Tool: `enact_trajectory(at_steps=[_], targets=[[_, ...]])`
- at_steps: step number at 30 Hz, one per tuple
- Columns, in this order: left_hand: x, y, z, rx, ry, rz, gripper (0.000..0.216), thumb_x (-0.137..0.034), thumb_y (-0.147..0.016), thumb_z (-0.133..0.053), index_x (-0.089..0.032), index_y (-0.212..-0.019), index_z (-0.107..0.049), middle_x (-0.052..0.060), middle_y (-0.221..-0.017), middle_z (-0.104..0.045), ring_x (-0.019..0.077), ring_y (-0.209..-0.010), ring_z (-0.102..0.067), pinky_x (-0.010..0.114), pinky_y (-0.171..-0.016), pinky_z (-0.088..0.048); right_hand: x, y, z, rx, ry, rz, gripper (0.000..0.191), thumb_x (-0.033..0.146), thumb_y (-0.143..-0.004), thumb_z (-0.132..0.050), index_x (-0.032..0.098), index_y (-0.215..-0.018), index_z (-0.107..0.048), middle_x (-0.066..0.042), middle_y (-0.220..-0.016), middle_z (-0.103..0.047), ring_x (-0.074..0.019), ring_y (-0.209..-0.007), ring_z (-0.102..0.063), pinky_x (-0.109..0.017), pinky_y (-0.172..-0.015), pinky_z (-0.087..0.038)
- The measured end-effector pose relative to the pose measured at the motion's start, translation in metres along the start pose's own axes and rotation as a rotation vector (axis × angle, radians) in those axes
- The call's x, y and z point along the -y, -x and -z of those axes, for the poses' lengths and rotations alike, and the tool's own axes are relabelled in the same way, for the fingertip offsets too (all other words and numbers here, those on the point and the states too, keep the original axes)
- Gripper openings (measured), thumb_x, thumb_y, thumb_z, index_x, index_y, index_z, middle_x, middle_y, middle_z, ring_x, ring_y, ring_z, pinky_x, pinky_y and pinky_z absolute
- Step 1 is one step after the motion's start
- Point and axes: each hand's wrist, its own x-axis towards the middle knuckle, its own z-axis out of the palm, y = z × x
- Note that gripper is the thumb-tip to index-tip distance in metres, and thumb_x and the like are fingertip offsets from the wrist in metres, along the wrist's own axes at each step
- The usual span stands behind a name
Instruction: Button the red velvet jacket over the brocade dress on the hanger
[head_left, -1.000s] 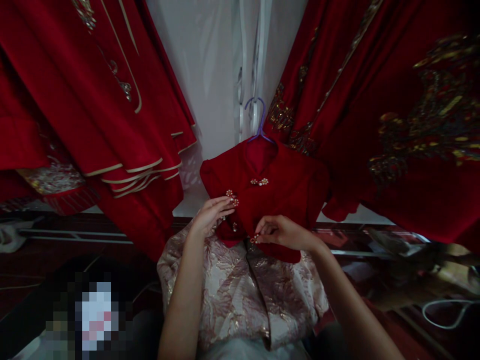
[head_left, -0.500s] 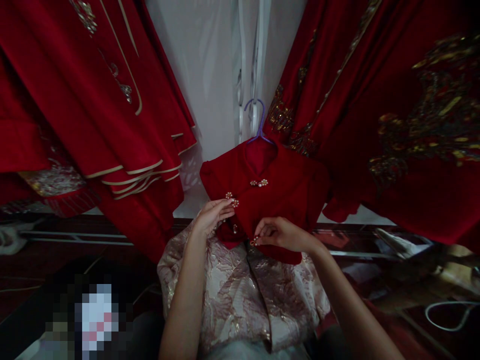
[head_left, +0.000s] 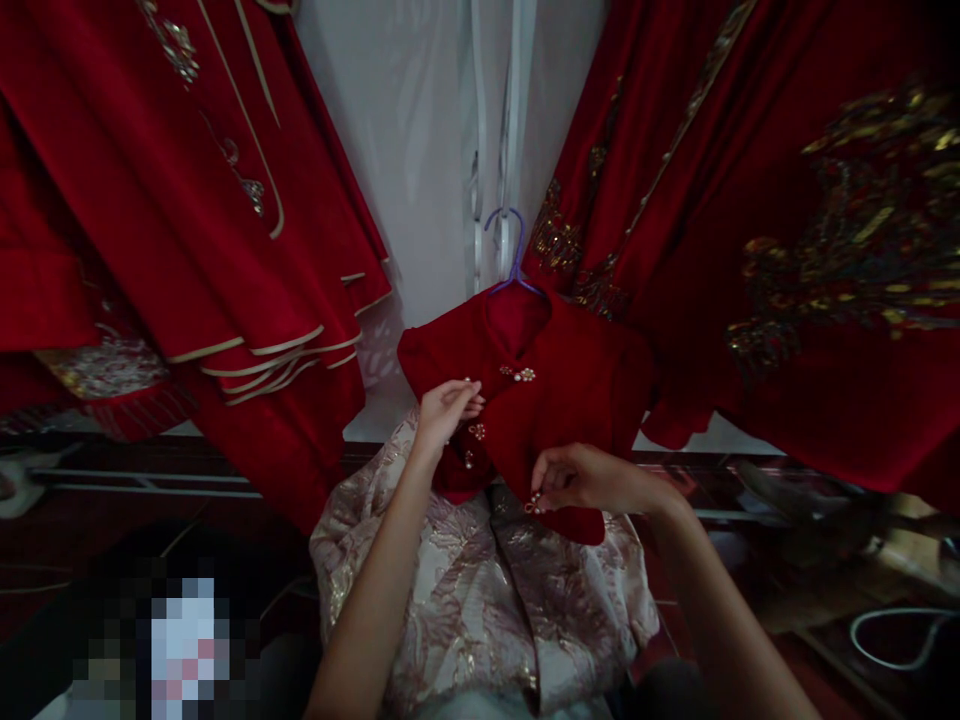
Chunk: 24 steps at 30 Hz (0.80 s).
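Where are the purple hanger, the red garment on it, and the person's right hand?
Purple hanger (head_left: 518,262): head view, on the stem below its hook.
Red garment (head_left: 544,415): head view, on its front.
Right hand (head_left: 581,480): head view, on the hand's middle.

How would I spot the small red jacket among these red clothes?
Find the pale surface between the hanging red garments. Lower down, a purple hanger rises from the small red jacket. Its visible hanger and flower-shaped fastenings set it apart from its neighbours.

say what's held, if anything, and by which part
The right hand holds the red jacket by its lower front edge, at a beaded fastener; for the left hand, unclear.
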Motion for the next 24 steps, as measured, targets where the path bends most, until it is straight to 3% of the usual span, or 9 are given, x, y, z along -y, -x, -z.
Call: enact_trajectory(at_steps=[3,6,8,11,15,18,24], targets=[[-0.018,-0.009,-0.020,0.119,-0.273,-0.326,0.030,-0.039,-0.079,-0.059,-0.016,-0.098,-0.063,0.007,-0.096,-0.064,0.0135,-0.082,-0.059,0.023,-0.065,-0.051,0.002,0.008,0.005,0.027,0.009,-0.044,0.021,0.032,-0.074,-0.065,0.017,-0.089,-0.063,-0.004,-0.082,-0.071,-0.0155,-0.075,-0.066,-0.025,-0.064,-0.048],[-0.035,-0.013,-0.031,0.175,-0.751,-0.645,0.025,-0.035,-0.079,-0.060,-0.022,-0.101,-0.064,0.006,-0.102,-0.055,0.0172,-0.094,-0.051,0.026,-0.072,-0.049,0.006,0.014,0.008,0.073,0.041,-0.091,0.021,0.031,-0.071,-0.067,0.017,-0.087,-0.064,-0.004,-0.079,-0.071,-0.0155,-0.072,-0.065,-0.025,-0.062,-0.048],[-0.045,-0.016,-0.034,0.170,-1.021,-0.756,0.023,-0.034,-0.082,-0.057,-0.022,-0.100,-0.064,0.006,-0.098,-0.051,0.0194,-0.096,-0.047,0.029,-0.074,-0.047,0.008,0.017,0.010,0.090,0.064,-0.113,0.021,0.030,-0.071,-0.067,0.016,-0.086,-0.065,-0.004,-0.079,-0.070,-0.0151,-0.071,-0.065,-0.024,-0.062,-0.048],[-0.057,-0.021,-0.034,0.245,-1.249,-0.869,0.021,-0.031,-0.087,-0.050,-0.017,-0.096,-0.063,0.008,-0.095,-0.050,0.0208,-0.095,-0.045,0.031,-0.076,-0.043,0.010,0.021,0.012,0.088,0.067,-0.122,0.020,0.029,-0.071,-0.067,0.016,-0.087,-0.065,-0.004,-0.079,-0.070,-0.0150,-0.072,-0.065,-0.024,-0.062,-0.048],[-0.072,-0.026,-0.033,0.435,-1.372,-1.006,0.019,-0.029,-0.086,-0.050,-0.013,-0.091,-0.061,0.009,-0.095,-0.051,0.0208,-0.095,-0.046,0.034,-0.085,-0.037,0.011,0.023,0.014,0.085,0.051,-0.121,0.023,0.032,-0.075,-0.063,0.016,-0.091,-0.065,-0.005,-0.080,-0.070,-0.0151,-0.072,-0.065,-0.024,-0.063,-0.048],[-0.079,-0.028,-0.031,0.511,-1.365,-1.059,0.017,-0.026,-0.085,-0.051,-0.014,-0.093,-0.059,0.008,-0.097,-0.055,0.0207,-0.097,-0.048,0.038,-0.093,-0.031,0.010,0.023,0.015,0.014,0.044,-0.095,0.029,0.037,-0.078,-0.060,0.017,-0.100,-0.063,-0.005,-0.084,-0.069,-0.0150,-0.077,-0.064,-0.025,-0.068,-0.049],[-0.081,-0.036,-0.028,0.631,-1.184,-1.034,0.009,-0.023,-0.083,-0.054,-0.019,-0.089,-0.060,0.003,-0.087,-0.061,0.0168,-0.092,-0.053,0.040,-0.108,-0.018,0.012,0.027,0.015,-0.017,0.052,-0.080,0.033,0.039,-0.080,-0.060,0.019,-0.106,-0.058,-0.004,-0.089,-0.068,-0.0147,-0.083,-0.063,-0.026,-0.073,-0.049]])
